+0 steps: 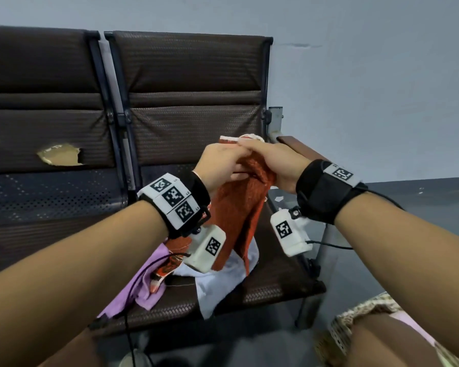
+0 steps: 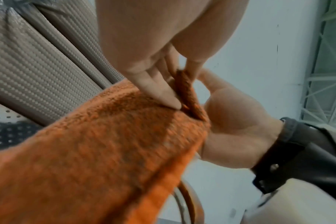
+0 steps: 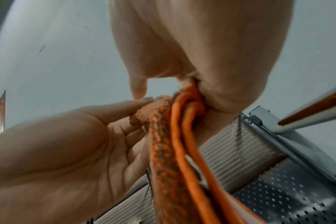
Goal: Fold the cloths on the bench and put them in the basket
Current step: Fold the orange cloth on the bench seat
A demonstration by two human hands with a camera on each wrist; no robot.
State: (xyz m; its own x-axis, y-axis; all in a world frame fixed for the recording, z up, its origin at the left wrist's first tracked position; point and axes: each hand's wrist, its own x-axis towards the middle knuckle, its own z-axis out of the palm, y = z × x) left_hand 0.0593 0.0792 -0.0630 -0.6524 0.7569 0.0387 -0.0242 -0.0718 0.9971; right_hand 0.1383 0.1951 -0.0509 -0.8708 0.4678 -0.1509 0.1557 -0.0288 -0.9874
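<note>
Both hands hold an orange knitted cloth (image 1: 240,205) up above the bench seat (image 1: 276,282). My left hand (image 1: 223,158) pinches a fold at the cloth's top edge, seen close in the left wrist view (image 2: 180,91). Right beside it, touching it, my right hand (image 1: 266,157) grips the bunched top of the same cloth (image 3: 190,106). The cloth hangs down between my wrists. On the seat below lie a white cloth (image 1: 223,279) and a purple cloth (image 1: 146,290). A woven basket (image 1: 341,332) shows at the lower right, partly hidden by my right arm.
The bench has brown padded backrests (image 1: 191,83); the left one has a torn patch (image 1: 60,154). A wooden armrest (image 1: 300,148) ends the bench on the right. Behind it stands a pale wall (image 1: 368,75), with grey floor (image 1: 421,207) to the right.
</note>
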